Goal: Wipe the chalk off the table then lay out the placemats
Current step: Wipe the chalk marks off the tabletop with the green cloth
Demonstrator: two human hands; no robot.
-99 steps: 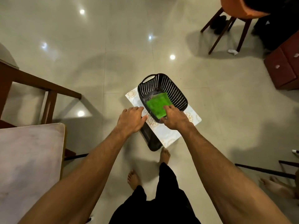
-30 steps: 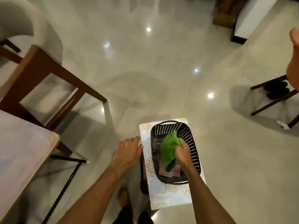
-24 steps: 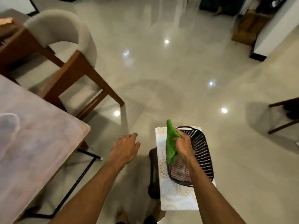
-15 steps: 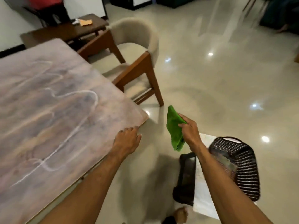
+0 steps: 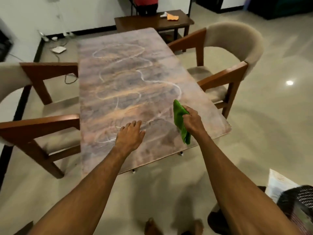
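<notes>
Right hand (image 5: 192,120) fingers curled round green cloth (image 5: 181,121) above chalk-marked table (image 5: 118,82); left hand (image 5: 129,136) fingers extended, loose, holding nothing, over tabletop.

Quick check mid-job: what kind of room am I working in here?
Most likely a home dining area: a long dining table marked with chalk loops, upholstered wooden armchairs on either side, and a glossy tiled floor.

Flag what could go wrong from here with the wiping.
The green cloth hangs bunched from the right hand, so it may smear the chalk lines rather than lift them. The left hand is over a chalk line and could smudge it. The far loops may be missed from this end.
</notes>
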